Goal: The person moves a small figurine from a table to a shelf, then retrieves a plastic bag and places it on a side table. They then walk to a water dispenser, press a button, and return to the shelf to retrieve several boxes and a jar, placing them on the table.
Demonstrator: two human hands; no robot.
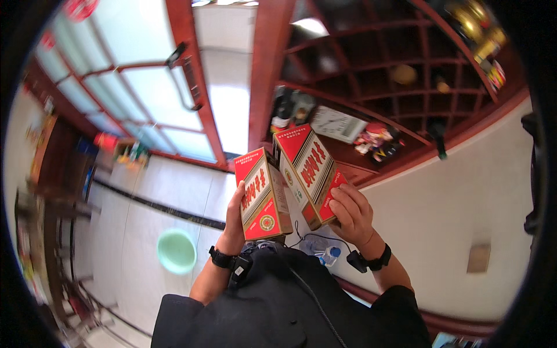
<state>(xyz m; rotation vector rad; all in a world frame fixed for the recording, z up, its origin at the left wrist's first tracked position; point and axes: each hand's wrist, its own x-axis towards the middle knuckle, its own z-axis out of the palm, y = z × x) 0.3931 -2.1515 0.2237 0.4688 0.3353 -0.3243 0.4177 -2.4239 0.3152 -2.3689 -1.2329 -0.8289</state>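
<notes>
My left hand (pixel 235 219) grips the left side of a red, white and gold liquor carton (pixel 260 195) by its lower part. A second, similar carton (pixel 307 174) is held at its lower right corner by my right hand (pixel 353 213). The two cartons stand tilted towards me, close together at the top and apart at the bottom. Both bear printed writing. Each wrist has a black strap with a small device. Behind the cartons, a cabinet shelf holds a white clock (pixel 338 124), a colourful figurine (pixel 376 141) and a dark bottle (pixel 283 108).
A dark red wooden wine rack (pixel 383 65) rises at upper right. A glazed red-framed door (pixel 182 74) is at upper left. On the tiled floor sits a pale green basin (pixel 176 251). Plastic bottles (pixel 327 252) and a black cable lie near my right side. Wooden furniture lines the far left.
</notes>
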